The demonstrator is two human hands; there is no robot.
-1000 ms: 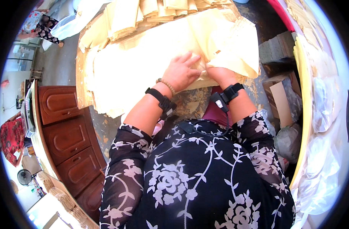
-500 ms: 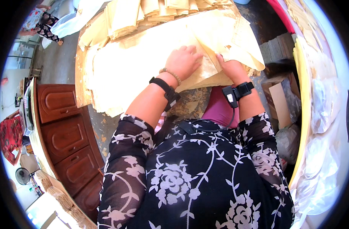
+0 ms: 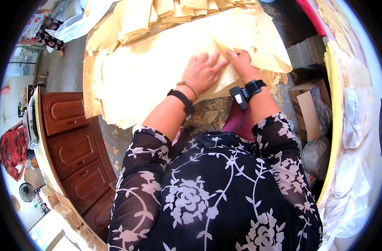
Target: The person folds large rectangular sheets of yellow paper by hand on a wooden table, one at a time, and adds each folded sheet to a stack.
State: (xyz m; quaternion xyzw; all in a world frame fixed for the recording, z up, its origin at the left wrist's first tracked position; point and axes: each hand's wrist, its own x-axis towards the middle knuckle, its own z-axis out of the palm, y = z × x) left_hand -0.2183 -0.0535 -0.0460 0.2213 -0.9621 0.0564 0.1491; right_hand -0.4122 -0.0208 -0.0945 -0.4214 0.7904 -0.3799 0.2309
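Observation:
A broad stack of thin, pale-yellow sheets [image 3: 145,83] lies before me, overexposed in bright light. My left hand [image 3: 202,72] rests on it with fingers spread, pressing the surface near a fold. Just to the right, my right hand [image 3: 242,65] has its thumb and fingers closed on the folded edge of the top sheet [image 3: 237,31]. That sheet's right part is turned over, and its loose corner sticks out past the stack's right side. The fingertips of the two hands nearly meet. Whether the sheets are paper or a dried food skin I cannot tell.
Folded yellow bundles [image 3: 134,19] line the far side of the table. A brown wooden cabinet [image 3: 70,121] stands at left, and a cardboard box [image 3: 308,108] at right. Clear plastic bags [image 3: 347,192] lie along the right edge. Another person [image 3: 47,31] is at the far left.
My right hand has moved left and slightly away from me, bringing the folded edge along the sheet towards my left hand. The left fingers are now spread wider.

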